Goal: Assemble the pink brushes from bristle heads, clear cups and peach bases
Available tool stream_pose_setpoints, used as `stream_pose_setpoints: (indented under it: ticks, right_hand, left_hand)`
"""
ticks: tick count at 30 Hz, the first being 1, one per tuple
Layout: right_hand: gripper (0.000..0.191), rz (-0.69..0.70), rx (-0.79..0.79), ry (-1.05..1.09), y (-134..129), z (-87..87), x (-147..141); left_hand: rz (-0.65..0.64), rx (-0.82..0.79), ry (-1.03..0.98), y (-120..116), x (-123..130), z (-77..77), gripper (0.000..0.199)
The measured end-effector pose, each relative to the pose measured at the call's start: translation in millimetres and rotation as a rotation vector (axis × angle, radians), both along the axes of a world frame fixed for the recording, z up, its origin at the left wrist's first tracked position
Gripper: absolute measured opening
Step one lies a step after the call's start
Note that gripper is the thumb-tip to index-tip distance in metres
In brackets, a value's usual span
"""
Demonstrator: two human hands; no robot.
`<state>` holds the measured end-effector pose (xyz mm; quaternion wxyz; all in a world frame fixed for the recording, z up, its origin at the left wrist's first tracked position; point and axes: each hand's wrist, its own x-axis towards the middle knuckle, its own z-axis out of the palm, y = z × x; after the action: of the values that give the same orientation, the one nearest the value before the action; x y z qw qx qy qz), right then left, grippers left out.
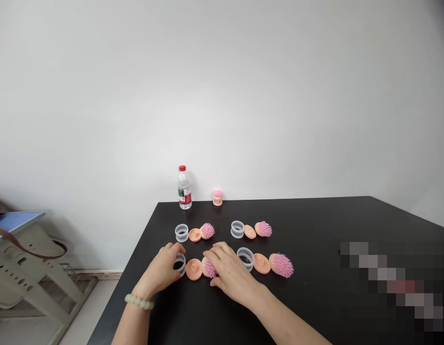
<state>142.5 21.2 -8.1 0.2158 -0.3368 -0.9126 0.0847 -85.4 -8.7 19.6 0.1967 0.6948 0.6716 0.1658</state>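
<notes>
My left hand (162,268), with a pale bead bracelet on its wrist, curls its thumb and fingers around a clear plastic ring (182,266) in the front left set. Beside the ring lies a round peach disc (194,270) with a small knob in its middle. My right hand (229,270) closes over a pink-bristled scrub brush head (208,267) just right of that disc, hiding part of it. Close to my right fingers is another clear ring (245,259), followed by a peach disc (261,263) and a pink brush head (282,265).
Farther back on the black table (315,225) lie two more sets of ring, disc and brush head. A red-capped water bottle (185,191) and an assembled brush (217,197) stand by the wall. A blue-topped desk (18,225) is at the left.
</notes>
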Motion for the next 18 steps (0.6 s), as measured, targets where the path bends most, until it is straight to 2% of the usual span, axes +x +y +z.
stream_pose_setpoints:
  ticks: [7, 13, 18]
  right_hand:
    - [0.044, -0.040, 0.023, -0.077, -3, 4.1, -4]
    - [0.037, -0.131, 0.056, -0.125, -4, 3.8, -7]
    - [0.030, -0.206, 0.095, -0.186, -5, 8.3, -7]
  left_hand:
    - [0.013, -0.022, 0.017, -2, 5, 2.5, 0.056]
    - [0.005, 0.002, 0.089, -2, 17, 8.8, 0.064]
    - [-0.023, 0.038, 0.173, -1, 23, 4.7, 0.068]
